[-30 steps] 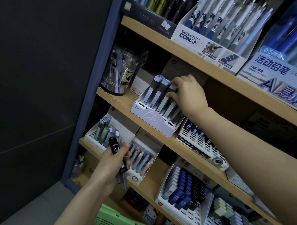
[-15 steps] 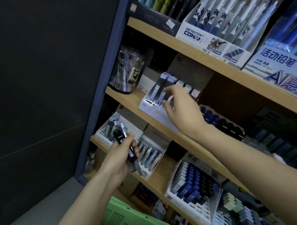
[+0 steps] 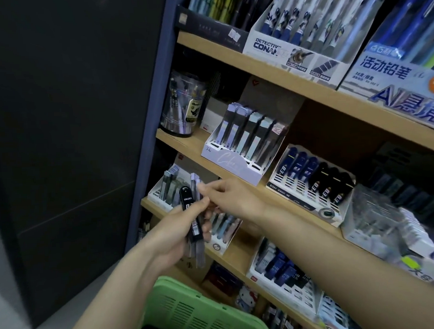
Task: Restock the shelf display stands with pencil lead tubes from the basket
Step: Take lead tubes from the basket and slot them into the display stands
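My left hand (image 3: 175, 230) grips a bundle of pencil lead tubes (image 3: 192, 215), a black one marked 0.3 in front and greyish ones behind. My right hand (image 3: 227, 196) reaches down to the top of the bundle and pinches the tip of a pale tube (image 3: 195, 182). A white display stand (image 3: 235, 161) on the middle shelf holds a row of tall lead tubes. To its right another white stand (image 3: 309, 197) holds blue and black tubes. A green basket (image 3: 192, 312) sits below my arms.
Wooden shelves (image 3: 294, 81) carry pen display boxes above and more stands of tubes below. A clear cylindrical tub (image 3: 182, 103) stands at the middle shelf's left end. The blue shelf frame (image 3: 153, 97) and a dark wall panel lie to the left.
My right hand has left the white stand on the middle shelf and come down to the bundle in my left hand. The camera view shifted down and right.
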`<state>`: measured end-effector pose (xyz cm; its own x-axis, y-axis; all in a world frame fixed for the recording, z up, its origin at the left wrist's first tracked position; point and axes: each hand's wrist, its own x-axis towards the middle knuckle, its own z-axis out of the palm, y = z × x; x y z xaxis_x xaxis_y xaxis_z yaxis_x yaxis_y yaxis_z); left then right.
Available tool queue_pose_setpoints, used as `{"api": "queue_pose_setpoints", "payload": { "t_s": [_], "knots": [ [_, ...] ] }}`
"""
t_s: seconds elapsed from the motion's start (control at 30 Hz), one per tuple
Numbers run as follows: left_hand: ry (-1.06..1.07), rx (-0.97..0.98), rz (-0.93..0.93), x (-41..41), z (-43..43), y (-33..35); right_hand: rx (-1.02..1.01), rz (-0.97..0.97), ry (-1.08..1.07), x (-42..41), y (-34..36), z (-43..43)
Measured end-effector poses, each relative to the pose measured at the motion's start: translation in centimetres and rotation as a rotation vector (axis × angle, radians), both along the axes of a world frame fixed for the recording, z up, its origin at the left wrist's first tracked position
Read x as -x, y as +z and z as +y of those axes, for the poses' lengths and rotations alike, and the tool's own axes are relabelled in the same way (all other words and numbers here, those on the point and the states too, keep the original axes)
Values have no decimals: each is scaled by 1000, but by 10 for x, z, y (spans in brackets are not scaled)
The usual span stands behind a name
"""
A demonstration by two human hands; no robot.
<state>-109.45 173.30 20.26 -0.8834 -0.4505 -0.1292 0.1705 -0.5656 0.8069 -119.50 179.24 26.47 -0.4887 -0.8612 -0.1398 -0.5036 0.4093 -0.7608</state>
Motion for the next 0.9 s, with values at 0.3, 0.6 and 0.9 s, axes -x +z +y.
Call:
{"api": "queue_pose_setpoints", "payload": {
  "t_s": [0.3,0.6,0.9],
  "knots": [
    [-28,37,-87,-12,15,0,77,-76,-172,4,7,13],
    [89,277,-139,-18,19,-6,146,-172,-32,-5,17,42],
    [5,379,-131,-22,40,1,319,-247,-104,2,19,84]
  ]
}}
